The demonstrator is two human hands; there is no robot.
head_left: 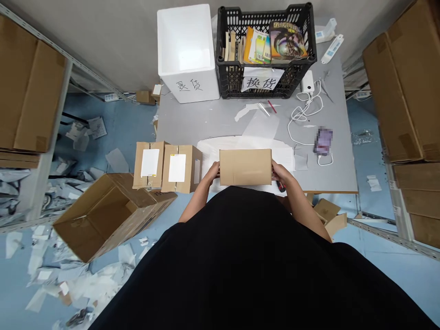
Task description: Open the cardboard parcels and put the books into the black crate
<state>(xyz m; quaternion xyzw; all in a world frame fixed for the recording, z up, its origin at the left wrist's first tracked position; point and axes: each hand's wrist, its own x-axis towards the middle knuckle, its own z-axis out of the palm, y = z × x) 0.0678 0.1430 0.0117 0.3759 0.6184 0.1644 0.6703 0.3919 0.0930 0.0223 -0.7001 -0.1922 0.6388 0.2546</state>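
A plain brown cardboard box (245, 167) is gripped at both ends, close to my body at the table's front edge. My left hand (213, 171) clasps its left end, and my right hand (280, 172) clasps the right end. The fingers are partly hidden by the box. Just below my right hand lies a small red and black object (281, 186), too covered to name. White sheeting (220, 143) spreads across the table under the box. To the left, two cardboard boxes with white labels (149, 162) (177, 168) stand side by side.
At the table's back are a white foam bin (198, 89) and a black crate (233, 85) of books. A phone (323, 141) and white cable (298, 114) lie right. A large open carton (120, 233) and scattered wrappers (103, 279) cover the floor at left. Shelves flank both sides.
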